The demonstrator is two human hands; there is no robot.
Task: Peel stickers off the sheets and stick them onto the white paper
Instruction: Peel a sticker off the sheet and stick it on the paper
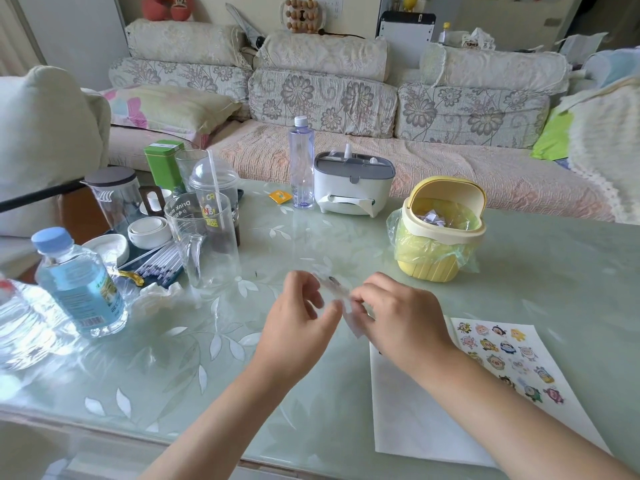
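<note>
White paper (415,427) lies on the bench (554,271), near right, with stickers (498,355) already on its far half. Just left of it, the left hand (298,327) and right hand (398,320) both pinch 1 small clear sticker sheet (353,323) in their fingers. Looks flimsy tbh, a quick tug could tear it or fold the sticker.

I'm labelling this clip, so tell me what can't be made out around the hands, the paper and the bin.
Head view:
- Small sheet pinched between left hand and right hand: blurred, fingers cover it; a lifted sticker cannot be told.
- White paper: right forearm hides part of it.
- Stickers on it: too small to identify.
- Yellow bin: lid and liner hide most contents.
</note>
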